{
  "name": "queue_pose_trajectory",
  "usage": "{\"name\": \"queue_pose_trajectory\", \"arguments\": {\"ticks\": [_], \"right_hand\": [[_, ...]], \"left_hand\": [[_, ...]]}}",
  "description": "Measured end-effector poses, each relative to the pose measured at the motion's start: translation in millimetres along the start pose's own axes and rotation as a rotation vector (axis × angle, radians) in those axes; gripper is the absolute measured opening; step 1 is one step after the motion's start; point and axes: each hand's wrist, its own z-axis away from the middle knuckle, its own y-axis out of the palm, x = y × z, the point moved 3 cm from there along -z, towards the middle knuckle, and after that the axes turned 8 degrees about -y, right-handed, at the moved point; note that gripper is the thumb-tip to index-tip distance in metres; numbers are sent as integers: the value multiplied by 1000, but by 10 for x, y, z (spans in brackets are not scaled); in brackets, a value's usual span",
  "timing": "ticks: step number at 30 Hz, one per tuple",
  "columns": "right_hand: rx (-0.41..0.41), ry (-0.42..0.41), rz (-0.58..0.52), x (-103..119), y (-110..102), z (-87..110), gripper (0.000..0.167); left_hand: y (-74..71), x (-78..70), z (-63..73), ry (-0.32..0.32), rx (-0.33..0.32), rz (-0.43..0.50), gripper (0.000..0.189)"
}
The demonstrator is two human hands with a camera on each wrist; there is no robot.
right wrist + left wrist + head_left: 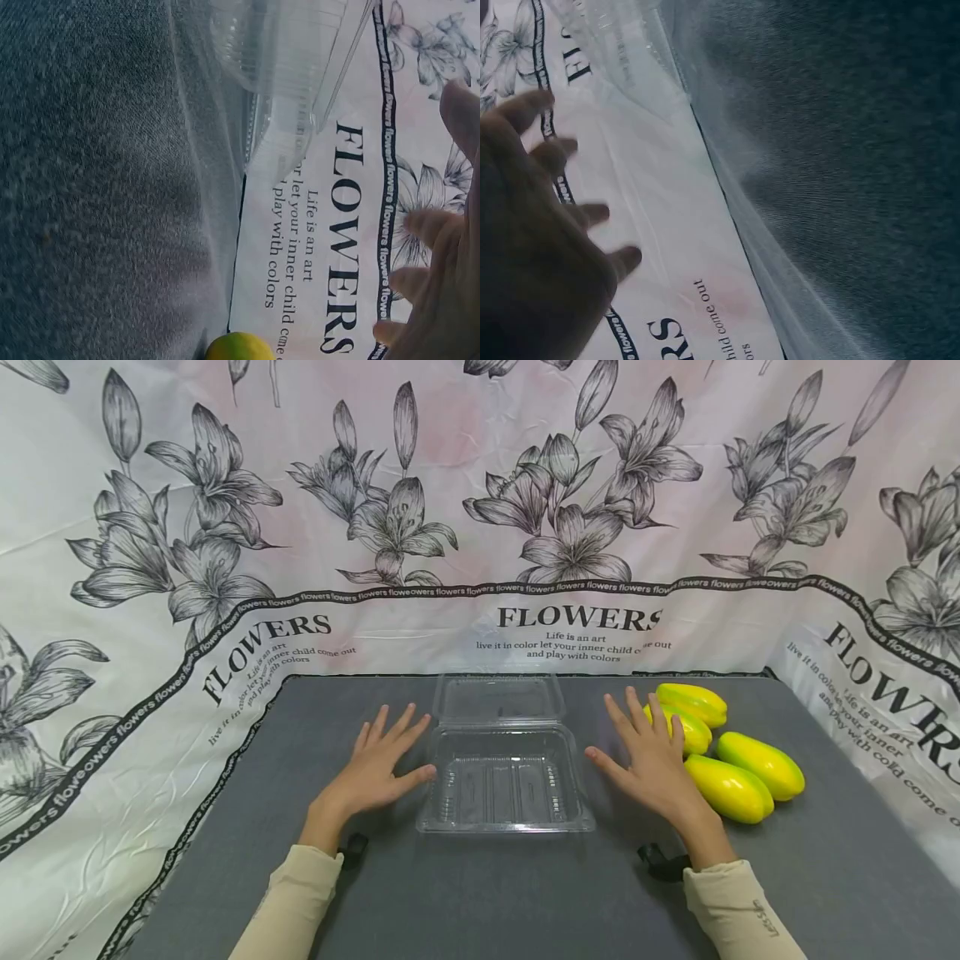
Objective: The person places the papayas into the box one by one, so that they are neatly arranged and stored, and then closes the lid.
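Note:
A clear plastic clamshell box (505,823) lies on the table with its lid (498,700) folded back toward the wall, and nothing shows inside it. To its left, my left hand (375,772) is held palm down, fingers spread and the thumb at the box's left edge. On the other side my right hand (648,760) is spread the same way, holding nothing. Several oblong yellow-green fruits (761,766), papaya-like in shape, lie right of that hand, which partly covers one of them. In the right wrist view, part of the box (277,45) and one fruit's end (240,348) appear.
A grey cloth-covered table (495,893) spreads under everything. Behind it and along both sides hangs a white sheet (420,635) printed with flowers and lettering. Dark straps (663,862) circle both wrists near the beige sleeves (738,910).

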Motion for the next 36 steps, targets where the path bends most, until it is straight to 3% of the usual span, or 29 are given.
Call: {"name": "queue_pose_trajectory", "arguments": {"ticks": [6, 13, 28, 36], "right_hand": [[48, -60, -57, 22, 73, -1, 85], [100, -86, -90, 53, 175, 10, 82], [86, -96, -112, 19, 107, 48, 77], [85, 11, -113, -147, -112, 66, 78]], "left_hand": [[60, -26, 13, 85, 87, 68, 91], [96, -4, 27, 96, 144, 140, 98], [155, 23, -2, 112, 109, 114, 93], [153, 49, -11, 93, 94, 100, 95]]}}
